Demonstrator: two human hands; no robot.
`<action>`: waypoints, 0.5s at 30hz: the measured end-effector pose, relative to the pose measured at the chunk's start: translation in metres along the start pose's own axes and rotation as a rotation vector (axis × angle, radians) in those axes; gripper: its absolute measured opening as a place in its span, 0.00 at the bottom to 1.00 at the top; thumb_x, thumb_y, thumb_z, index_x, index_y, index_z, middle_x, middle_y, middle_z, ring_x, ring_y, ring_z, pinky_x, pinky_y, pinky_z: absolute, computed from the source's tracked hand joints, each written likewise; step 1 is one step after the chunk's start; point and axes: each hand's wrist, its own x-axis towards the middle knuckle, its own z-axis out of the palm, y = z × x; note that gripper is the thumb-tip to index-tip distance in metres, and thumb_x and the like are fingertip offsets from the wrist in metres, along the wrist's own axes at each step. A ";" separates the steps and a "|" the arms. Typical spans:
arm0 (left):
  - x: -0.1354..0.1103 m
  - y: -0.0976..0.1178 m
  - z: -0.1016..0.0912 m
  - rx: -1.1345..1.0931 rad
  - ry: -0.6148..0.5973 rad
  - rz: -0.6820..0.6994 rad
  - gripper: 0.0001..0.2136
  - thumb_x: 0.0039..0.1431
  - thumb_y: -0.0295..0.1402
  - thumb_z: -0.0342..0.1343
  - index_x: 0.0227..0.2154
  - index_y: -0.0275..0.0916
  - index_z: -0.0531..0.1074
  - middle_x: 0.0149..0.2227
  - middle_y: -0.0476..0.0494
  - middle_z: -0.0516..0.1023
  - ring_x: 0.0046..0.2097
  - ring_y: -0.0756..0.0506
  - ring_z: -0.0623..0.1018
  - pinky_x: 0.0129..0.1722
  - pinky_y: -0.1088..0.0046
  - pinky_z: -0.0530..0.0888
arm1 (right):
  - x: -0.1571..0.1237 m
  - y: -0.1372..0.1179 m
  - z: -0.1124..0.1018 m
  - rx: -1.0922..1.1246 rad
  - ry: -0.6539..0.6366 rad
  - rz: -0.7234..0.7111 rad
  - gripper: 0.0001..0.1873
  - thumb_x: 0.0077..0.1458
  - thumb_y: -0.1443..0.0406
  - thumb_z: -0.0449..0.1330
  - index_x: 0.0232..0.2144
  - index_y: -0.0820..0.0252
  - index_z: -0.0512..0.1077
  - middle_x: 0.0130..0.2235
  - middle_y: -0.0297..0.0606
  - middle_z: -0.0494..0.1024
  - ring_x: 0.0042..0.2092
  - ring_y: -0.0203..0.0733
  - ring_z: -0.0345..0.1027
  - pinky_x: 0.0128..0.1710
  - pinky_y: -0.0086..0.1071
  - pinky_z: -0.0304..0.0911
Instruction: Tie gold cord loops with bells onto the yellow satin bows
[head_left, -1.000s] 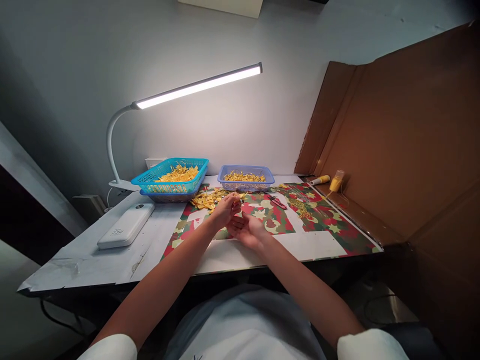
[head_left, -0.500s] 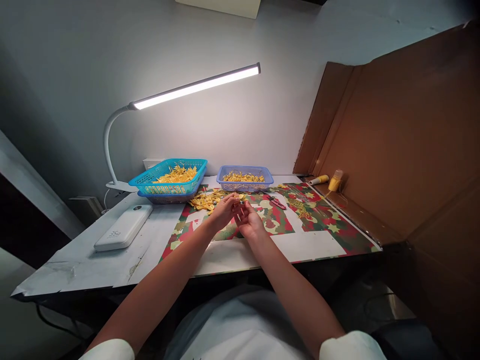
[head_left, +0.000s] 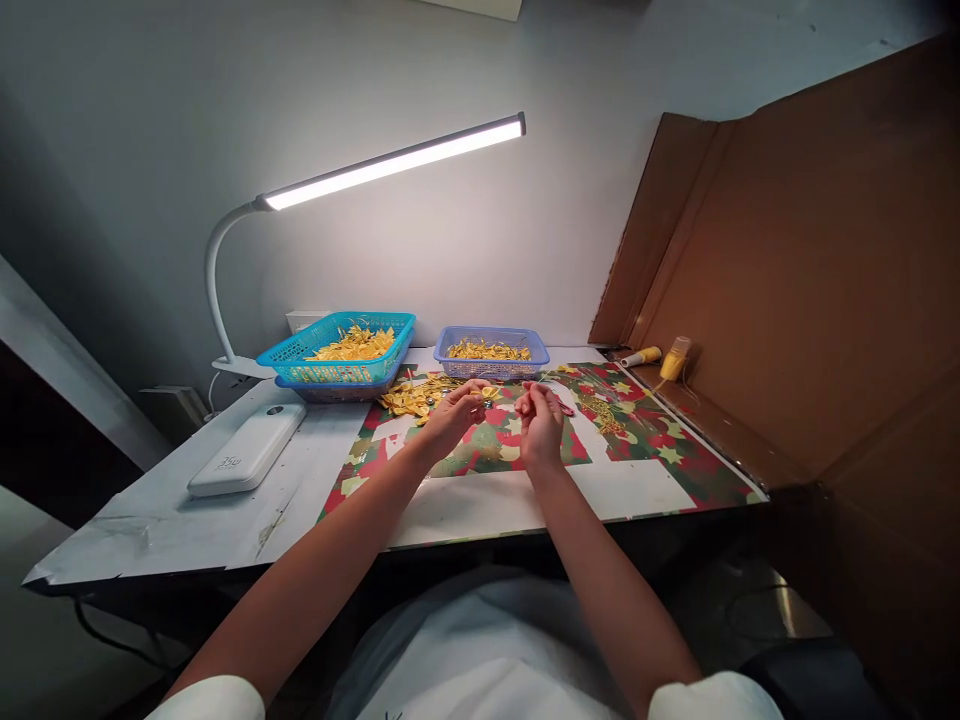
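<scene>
My left hand (head_left: 456, 415) is closed in a pinch on a small yellow ribbon-like piece (head_left: 486, 392). A small dark, shiny bead-like part (head_left: 489, 404) shows just beside its fingertips. To the right, my right hand (head_left: 540, 425) is also pinched, apart from the left. A thin pale strand (head_left: 543, 378) shows at its fingertips, too fine to name. Left of and behind my left hand lies a loose pile of yellow ribbon-like pieces (head_left: 411, 400). Partly behind my right hand are pink-handled snips (head_left: 567, 408).
A turquoise basket (head_left: 330, 375) of yellow pieces sits in another basket; a lilac basket (head_left: 491, 368) holds more. Thin gold strands (head_left: 604, 415) lie on the patterned sheet (head_left: 675, 445). A white power bank (head_left: 247, 450), lamp (head_left: 397, 160), yellow thread spool (head_left: 673, 360) and cardboard wall (head_left: 810, 260) surround them.
My right hand has moved right, away from my left hand, and turned with its fingers drawn together. My left hand keeps its pinch in nearly the same place.
</scene>
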 end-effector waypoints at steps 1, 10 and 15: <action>-0.001 0.001 0.001 0.016 -0.001 0.005 0.07 0.43 0.32 0.59 0.22 0.36 0.66 0.29 0.51 0.67 0.25 0.56 0.61 0.26 0.78 0.61 | -0.002 -0.002 -0.003 -0.100 -0.074 -0.075 0.08 0.52 0.61 0.58 0.24 0.58 0.66 0.19 0.25 0.59 0.23 0.30 0.54 0.26 0.26 0.55; -0.005 0.000 0.000 0.048 -0.058 0.004 0.07 0.45 0.34 0.59 0.24 0.36 0.69 0.23 0.53 0.62 0.25 0.54 0.61 0.26 0.77 0.61 | -0.018 -0.011 -0.017 -0.604 -0.375 -0.252 0.12 0.56 0.59 0.52 0.24 0.58 0.66 0.25 0.30 0.65 0.28 0.34 0.56 0.30 0.30 0.52; -0.006 0.002 -0.001 0.096 -0.013 0.039 0.08 0.46 0.35 0.59 0.25 0.37 0.69 0.25 0.52 0.65 0.25 0.54 0.62 0.27 0.76 0.62 | -0.017 -0.007 -0.017 -0.390 -0.297 -0.114 0.12 0.53 0.59 0.55 0.21 0.58 0.64 0.22 0.29 0.61 0.26 0.33 0.52 0.28 0.29 0.51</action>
